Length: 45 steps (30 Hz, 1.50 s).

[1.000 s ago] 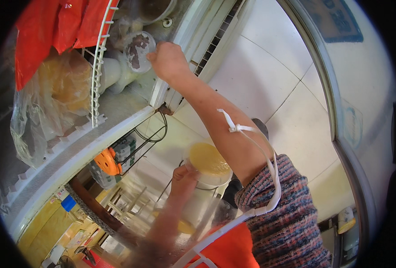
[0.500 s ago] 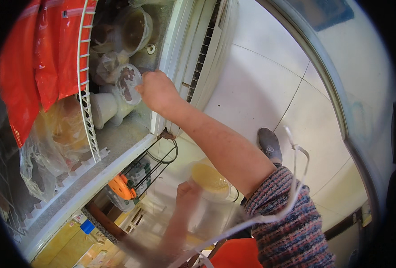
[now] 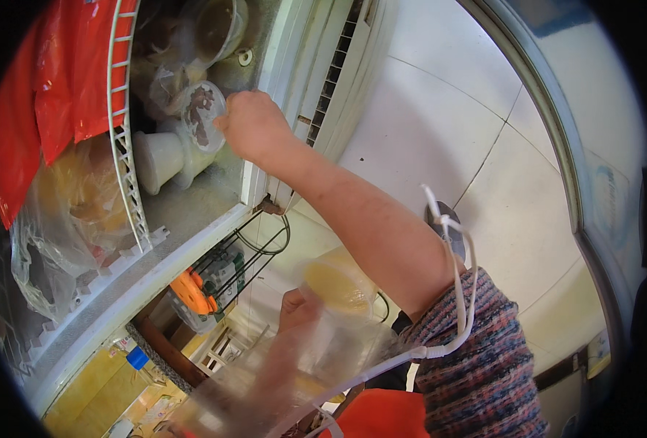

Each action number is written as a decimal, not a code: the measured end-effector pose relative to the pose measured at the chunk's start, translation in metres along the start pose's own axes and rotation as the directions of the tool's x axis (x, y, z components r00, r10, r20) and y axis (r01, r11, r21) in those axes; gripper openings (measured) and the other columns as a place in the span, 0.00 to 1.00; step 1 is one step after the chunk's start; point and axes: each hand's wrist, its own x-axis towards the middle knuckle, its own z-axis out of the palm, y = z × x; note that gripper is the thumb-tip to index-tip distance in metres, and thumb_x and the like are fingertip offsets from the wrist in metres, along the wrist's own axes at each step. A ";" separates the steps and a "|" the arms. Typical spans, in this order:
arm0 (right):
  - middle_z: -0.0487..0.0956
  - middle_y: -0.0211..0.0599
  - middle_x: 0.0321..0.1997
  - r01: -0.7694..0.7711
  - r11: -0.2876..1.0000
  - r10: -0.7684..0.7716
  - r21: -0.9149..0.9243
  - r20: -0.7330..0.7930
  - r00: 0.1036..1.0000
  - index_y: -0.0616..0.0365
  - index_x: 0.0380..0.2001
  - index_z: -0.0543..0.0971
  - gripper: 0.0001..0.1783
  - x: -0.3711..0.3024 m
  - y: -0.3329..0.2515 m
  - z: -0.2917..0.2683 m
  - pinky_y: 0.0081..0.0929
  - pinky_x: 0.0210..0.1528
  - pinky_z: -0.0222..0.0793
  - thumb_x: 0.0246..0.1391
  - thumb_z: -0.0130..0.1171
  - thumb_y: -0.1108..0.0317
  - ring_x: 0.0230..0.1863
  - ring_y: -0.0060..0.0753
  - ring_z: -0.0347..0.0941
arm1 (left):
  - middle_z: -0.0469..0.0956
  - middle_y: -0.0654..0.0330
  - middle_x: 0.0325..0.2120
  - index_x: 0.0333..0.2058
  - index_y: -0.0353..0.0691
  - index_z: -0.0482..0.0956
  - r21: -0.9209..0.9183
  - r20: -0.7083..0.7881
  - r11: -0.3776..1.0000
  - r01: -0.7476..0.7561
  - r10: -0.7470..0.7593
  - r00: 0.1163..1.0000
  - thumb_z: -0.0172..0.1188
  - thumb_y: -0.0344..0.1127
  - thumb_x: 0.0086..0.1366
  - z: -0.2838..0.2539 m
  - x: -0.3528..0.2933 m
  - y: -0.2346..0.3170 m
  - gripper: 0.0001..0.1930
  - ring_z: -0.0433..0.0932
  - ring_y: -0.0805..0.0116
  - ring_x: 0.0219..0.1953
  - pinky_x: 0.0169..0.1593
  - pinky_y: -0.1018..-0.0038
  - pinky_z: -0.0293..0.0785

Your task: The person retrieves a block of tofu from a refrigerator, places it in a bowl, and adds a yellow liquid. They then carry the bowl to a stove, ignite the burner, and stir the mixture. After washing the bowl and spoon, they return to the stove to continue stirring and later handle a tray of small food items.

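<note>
My right hand (image 3: 254,125) reaches into an open fridge or freezer compartment, its fingers closed on the edge of a round clear plastic tub (image 3: 203,117) with patchy brown contents or frost. Beside that tub, white plastic cups (image 3: 158,159) lie on their sides. Another round tub (image 3: 216,31) with brownish contents stands farther in, next to crumpled clear plastic. Lower down, outside the compartment, my left hand (image 3: 298,309) is closed at the side of a translucent tub (image 3: 338,283) with yellow contents. Blur and see-through plastic partly cover the left forearm.
A white wire rack (image 3: 121,117) holds red packages (image 3: 53,87) and a clear bag (image 3: 49,241) at left. Below the compartment's ledge hang a black wire rack and an orange object (image 3: 193,292). A curved door edge (image 3: 557,146) borders the tiled floor (image 3: 440,109). A white cord (image 3: 411,354) dangles close by.
The compartment and its contents have shifted slightly left and up in the picture. My right hand stays at the same tub. The dangling white cord has swung left.
</note>
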 end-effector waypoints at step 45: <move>0.79 0.39 0.41 -0.269 0.899 0.438 0.347 -0.675 0.593 0.62 0.52 0.72 0.21 -0.778 -0.325 -0.551 0.25 0.46 0.71 0.60 0.52 0.60 0.41 0.26 0.76 | 0.71 0.65 0.36 0.49 0.39 0.64 0.146 0.829 0.863 -0.484 0.160 0.536 0.55 0.30 0.55 0.372 -0.477 0.080 0.21 0.71 0.75 0.33 0.33 0.77 0.70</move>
